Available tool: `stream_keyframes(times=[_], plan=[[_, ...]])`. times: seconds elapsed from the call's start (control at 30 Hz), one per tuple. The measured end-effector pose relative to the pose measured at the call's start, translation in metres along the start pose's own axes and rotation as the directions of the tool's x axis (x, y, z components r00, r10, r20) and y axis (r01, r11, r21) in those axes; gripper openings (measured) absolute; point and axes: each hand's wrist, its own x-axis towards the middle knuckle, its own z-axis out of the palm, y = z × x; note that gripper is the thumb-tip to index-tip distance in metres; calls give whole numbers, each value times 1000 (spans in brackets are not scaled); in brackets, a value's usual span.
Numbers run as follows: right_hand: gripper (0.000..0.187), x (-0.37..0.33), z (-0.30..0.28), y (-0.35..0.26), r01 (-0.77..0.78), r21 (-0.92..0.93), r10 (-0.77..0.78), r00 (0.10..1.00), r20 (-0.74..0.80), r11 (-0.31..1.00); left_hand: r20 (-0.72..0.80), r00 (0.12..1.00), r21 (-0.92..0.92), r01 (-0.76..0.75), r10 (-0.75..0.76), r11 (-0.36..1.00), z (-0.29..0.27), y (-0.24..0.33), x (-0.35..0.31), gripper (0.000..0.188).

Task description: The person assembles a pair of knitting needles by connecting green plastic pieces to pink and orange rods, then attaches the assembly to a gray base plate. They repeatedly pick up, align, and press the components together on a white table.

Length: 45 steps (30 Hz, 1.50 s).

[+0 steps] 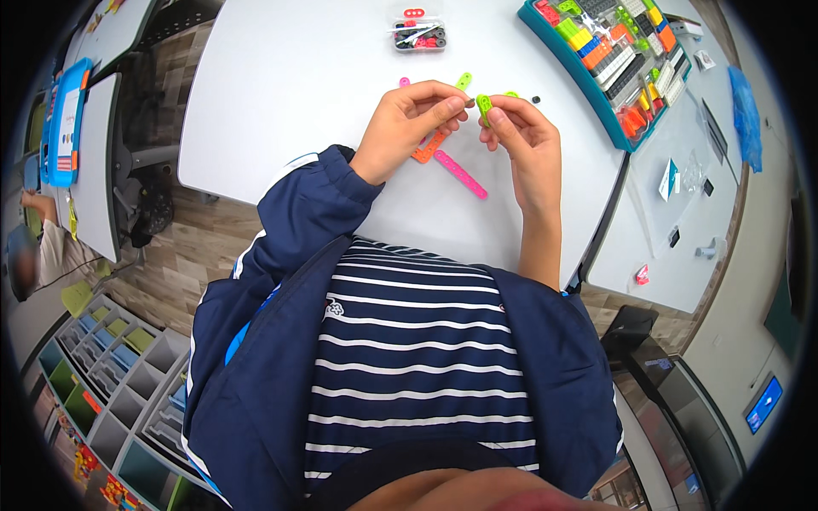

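Observation:
Over the white table [281, 111], my two hands are close together, their fingertips nearly meeting. My left hand [413, 123] pinches a small dark piece [469, 103], perhaps a peg; most of it is covered by the fingers. Between thumb and fingers of my right hand [527, 140] is a short lime-green building beam [484, 106] with holes. Beneath the hands lie a pink perforated beam [461, 175] and an orange angled building piece [426, 153], partly hidden by my left fingers. Another lime-green beam [464, 81] shows just beyond them. A small black piece [536, 100] lies right of my right hand.
A clear box [418, 37] of black and red parts stands at the far middle. At the far right is a teal tray [629, 136] full of colourful building pieces. A second table [682, 285] adjoins on the right. Another person's arm [38, 204] shows at far left.

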Motion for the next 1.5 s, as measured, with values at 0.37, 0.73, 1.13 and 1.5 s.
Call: stream_keyframes(times=[0.37, 0.73, 1.13, 1.5], plan=[[22, 0, -4, -1, -18, -11, 19, 998, 57, 1000, -24, 997, 37, -72, 73, 997, 0, -1, -2, 19], [19, 1, -5, -4, -137, -60, 141, 988, 67, 989, -22, 997, -35, -75, 74, 997, 3, -2, -2, 21], [21, 1, -1, 1, 138, -339, -132, 990, 42, 930, -23, 999, -14, 23, -24, 1000, 0, 5, -4, 24], [17, 7, -23, -4, 259, -528, -377, 917, -127, 809, -39, 952, 173, -293, 303, 940, 2, 3, -8, 24]])
